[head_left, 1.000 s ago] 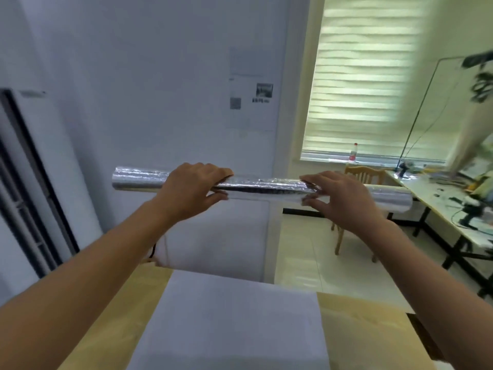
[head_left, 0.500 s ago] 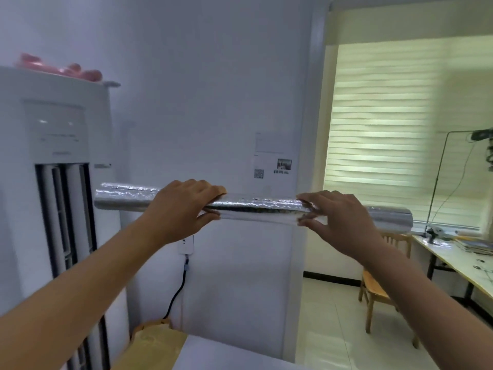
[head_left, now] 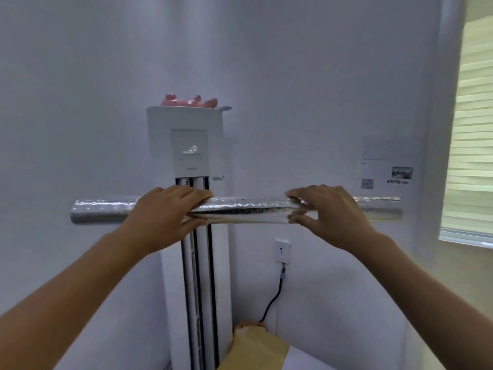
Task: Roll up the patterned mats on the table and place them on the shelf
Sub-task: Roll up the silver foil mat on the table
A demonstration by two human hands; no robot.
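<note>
A rolled-up mat [head_left: 248,209] with a shiny silver outside hangs level in the air at chest height, in front of a white wall. My left hand [head_left: 165,212] grips the roll left of its middle, fingers over the top and thumb below. My right hand [head_left: 328,212] holds it right of the middle, with fingers and thumb pinching the roll. Both ends of the roll stick out past my hands. No shelf is in view.
A tall white standing air conditioner [head_left: 189,161] stands against the wall behind the roll, with a pink object [head_left: 190,101] on top. A wall socket [head_left: 282,250] with a black cable is to its right. A table corner [head_left: 256,348] shows at the bottom, a window blind [head_left: 472,129] at the right.
My view has swung left and upward: the table and the window have slid away and the air conditioner has come to the middle. Both hands keep the same hold on the roll.
</note>
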